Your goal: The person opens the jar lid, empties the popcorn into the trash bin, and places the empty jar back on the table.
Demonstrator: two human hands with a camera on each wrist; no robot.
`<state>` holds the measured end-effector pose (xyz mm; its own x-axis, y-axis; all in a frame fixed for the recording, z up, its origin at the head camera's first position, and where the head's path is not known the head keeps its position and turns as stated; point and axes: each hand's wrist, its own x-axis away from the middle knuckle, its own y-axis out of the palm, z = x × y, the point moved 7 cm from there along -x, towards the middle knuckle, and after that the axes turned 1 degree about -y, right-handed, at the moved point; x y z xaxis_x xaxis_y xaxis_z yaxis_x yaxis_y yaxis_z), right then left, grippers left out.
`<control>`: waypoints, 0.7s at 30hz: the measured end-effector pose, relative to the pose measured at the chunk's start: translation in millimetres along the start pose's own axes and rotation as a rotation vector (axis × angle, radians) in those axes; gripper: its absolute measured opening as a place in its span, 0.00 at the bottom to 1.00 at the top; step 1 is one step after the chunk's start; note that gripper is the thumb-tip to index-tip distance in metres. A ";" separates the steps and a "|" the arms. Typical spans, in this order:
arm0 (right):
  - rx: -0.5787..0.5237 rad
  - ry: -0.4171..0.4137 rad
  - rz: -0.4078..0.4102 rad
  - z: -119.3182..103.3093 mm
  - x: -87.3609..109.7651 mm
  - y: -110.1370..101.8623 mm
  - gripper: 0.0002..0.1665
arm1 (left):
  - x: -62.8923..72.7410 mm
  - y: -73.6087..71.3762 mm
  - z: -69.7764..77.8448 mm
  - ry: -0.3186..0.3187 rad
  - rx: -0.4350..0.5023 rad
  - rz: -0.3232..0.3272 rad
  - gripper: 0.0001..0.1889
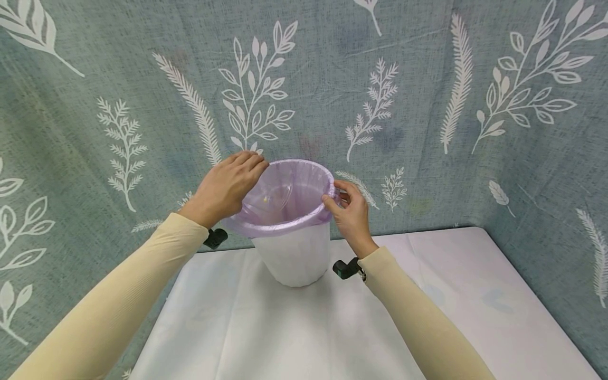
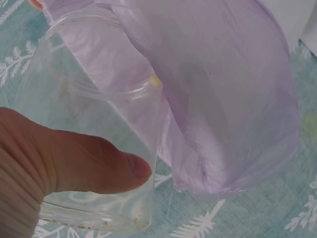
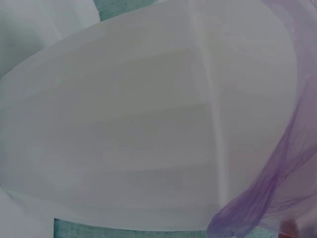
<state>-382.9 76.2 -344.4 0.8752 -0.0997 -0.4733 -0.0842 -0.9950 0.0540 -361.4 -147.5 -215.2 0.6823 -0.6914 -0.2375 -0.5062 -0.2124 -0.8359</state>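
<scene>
A white waste bin (image 1: 296, 258) stands upright, its purple liner bag (image 1: 280, 230) folded over the rim. My left hand (image 1: 230, 182) grips a clear plastic container (image 2: 94, 114), tilted with its mouth toward the bin's opening. The thumb lies along its side in the left wrist view. A small yellow bit (image 2: 154, 81) sticks near the mouth, and brownish crumbs (image 2: 138, 223) lie at the bottom end. On the far side of the opening, my right hand (image 1: 351, 208) pinches the lined rim between thumb and fingers. In the right wrist view the bin's wall (image 3: 129, 124) takes up most of the picture.
The bin stands on a table with a white cloth (image 1: 285, 332), near its back edge. Behind and on both sides hangs a blue-green curtain (image 1: 323, 79) with white leaf prints. A dark camera mount (image 1: 345, 269) sits at my right wrist.
</scene>
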 end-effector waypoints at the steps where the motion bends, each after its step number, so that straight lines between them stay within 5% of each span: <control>1: 0.002 -0.002 -0.001 0.1 0.0 -0.2 0.29 | 0.1 0.3 -0.1 -0.005 -0.001 -0.003 0.38; 9: 0.010 0.004 -0.004 -0.1 0.4 0.6 0.29 | 3.1 2.6 -4.4 -0.082 0.068 -0.022 0.41; 21: 0.021 0.008 -0.001 -2.1 1.5 1.2 0.28 | 12.1 5.5 -15.1 -0.279 0.288 0.058 0.55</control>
<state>-380.7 74.9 -343.3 0.8791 -0.0988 -0.4663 -0.0934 -0.9950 0.0347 -363.8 -167.4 -215.2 0.7941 -0.4742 -0.3802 -0.4062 0.0512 -0.9123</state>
